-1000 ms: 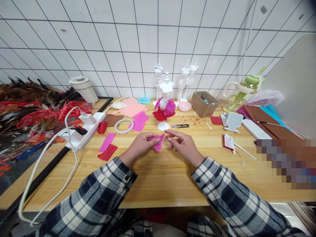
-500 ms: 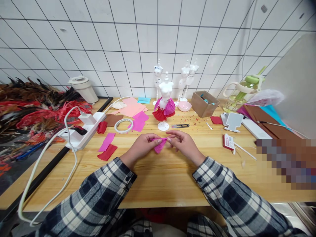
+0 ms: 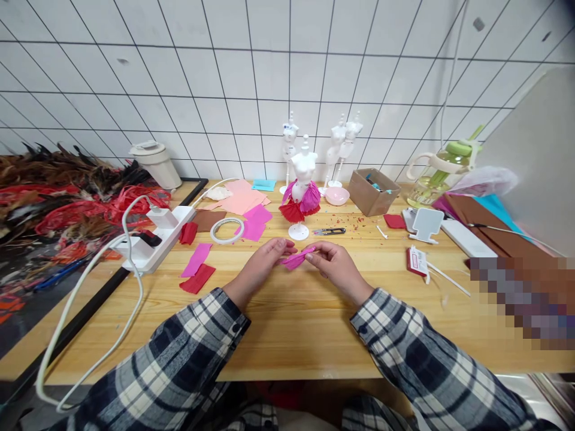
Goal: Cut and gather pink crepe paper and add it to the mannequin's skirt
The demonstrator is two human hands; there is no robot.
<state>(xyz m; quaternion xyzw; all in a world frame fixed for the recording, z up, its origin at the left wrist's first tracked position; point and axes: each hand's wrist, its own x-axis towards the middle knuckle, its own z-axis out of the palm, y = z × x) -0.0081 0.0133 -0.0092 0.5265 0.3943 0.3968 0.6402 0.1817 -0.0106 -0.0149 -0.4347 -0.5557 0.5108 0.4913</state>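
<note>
A small pink pleated paper piece (image 3: 295, 259) is pinched between my two hands just above the wooden table (image 3: 287, 323). My left hand (image 3: 262, 264) grips its left end with closed fingers. Closed on its right end is my right hand (image 3: 335, 264). Behind them stands a white mini mannequin (image 3: 303, 173) wearing a pink and red fringed skirt (image 3: 299, 205). Small snips (image 3: 329, 230) lie beside its base.
A tape roll (image 3: 227, 230), pink and red paper pieces (image 3: 197, 267), and a white power strip (image 3: 153, 237) with cable lie left. Feathers (image 3: 58, 191) pile at far left. A cardboard box (image 3: 372, 190), pink bowl (image 3: 336, 194), more mannequins (image 3: 344, 143) and a bottle (image 3: 442, 167) stand behind.
My right hand moved in and took hold of the pink piece's right end. The piece turned from hanging downward to lying nearly level between both hands.
</note>
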